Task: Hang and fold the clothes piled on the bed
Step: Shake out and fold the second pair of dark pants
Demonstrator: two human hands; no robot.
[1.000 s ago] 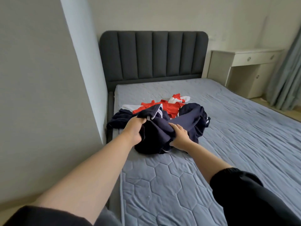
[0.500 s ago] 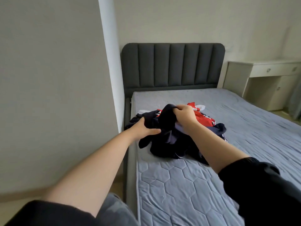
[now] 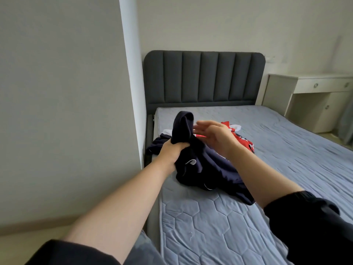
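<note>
A dark navy garment with thin white trim lies bunched at the left side of the bed. My left hand grips a fold of it, and a loop of navy cloth stands up above my fist. My right hand hovers just right of that loop, fingers spread and holding nothing. Behind my right hand a red and white garment lies on the mattress, partly hidden. More navy cloth spreads toward the bed's left edge.
A dark padded headboard stands at the far end of the bed. A wall corner runs close along the bed's left side. A white desk with drawers stands at the right, with a curtain edge beside it.
My right hand has let go of the navy cloth and opened beside it. My left hand has shifted its grip and lifted a fold upward. The view moved closer to the bed.
</note>
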